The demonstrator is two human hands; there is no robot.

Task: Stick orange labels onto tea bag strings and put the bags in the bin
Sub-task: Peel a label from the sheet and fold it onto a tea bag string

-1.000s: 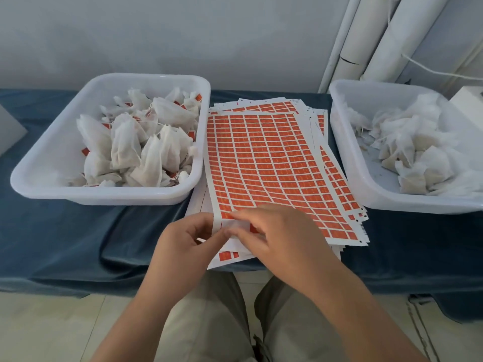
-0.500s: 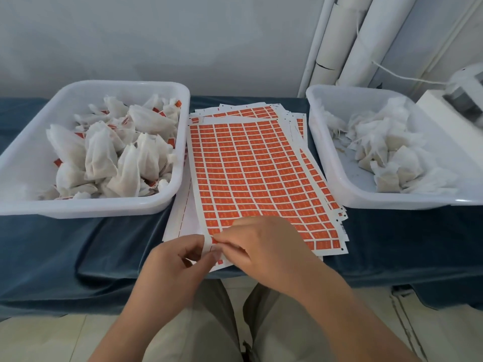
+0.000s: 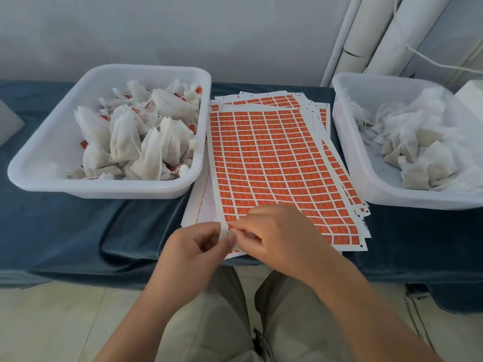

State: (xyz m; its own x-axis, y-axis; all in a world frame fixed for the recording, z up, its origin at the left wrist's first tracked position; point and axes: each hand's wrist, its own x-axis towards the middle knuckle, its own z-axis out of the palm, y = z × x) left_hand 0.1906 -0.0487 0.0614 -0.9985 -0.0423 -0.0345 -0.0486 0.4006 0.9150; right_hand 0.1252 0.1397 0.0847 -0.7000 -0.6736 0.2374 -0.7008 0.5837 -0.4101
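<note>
label sheet [image 3: 264, 163] edge lifted, curled upward

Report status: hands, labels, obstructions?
Left hand pinches top label sheet's near edge. Right hand pinches orange label there. Tea bags in right bin untouched. Nothing across the sheet.

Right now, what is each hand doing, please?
Left hand: pinches the label sheet at its near edge.
Right hand: pinches an orange label on that edge.

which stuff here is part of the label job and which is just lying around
Job: label sheets, left bin, labelled bags, right bin, plain bags, left hand and right hand pinching the top sheet's near edge.
Lying about: pipes, cable, white box.
</note>
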